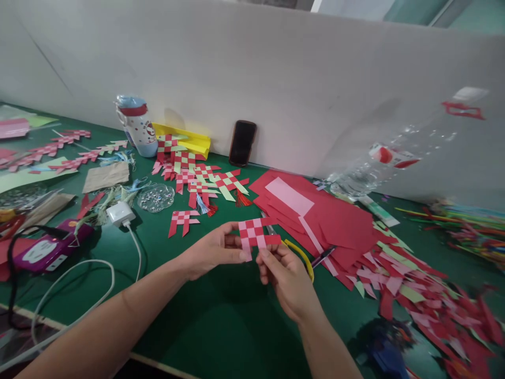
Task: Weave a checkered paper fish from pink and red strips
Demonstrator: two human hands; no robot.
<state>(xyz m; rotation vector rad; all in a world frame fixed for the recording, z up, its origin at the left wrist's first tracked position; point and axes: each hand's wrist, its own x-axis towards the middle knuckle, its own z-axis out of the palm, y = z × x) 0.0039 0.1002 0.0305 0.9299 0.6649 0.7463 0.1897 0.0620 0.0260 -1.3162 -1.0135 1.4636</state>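
Between both hands, above the green table, is a woven paper fish (pixel 253 231) in red and pink checks, with loose strip ends. My left hand (pixel 221 246) pinches its left side, the thumb low on a pink strip. My right hand (pixel 286 273) grips the lower right strips between thumb and fingers. Just behind the right hand lie scissors with yellow handles (pixel 302 255), partly covered by it. A similar red and pink woven fish (pixel 183 222) rests on the table left of my hands. Several finished woven fish (pixel 197 173), some with tassels, are piled behind it.
Red paper sheets (pixel 343 221) and a heap of paper scraps (pixel 426 295) spread to the right. A large plastic bottle (pixel 390 155), a phone (pixel 242 142) and a cup (pixel 138 126) stand along the back panel. A white charger (pixel 120 213) with its cable lies left.
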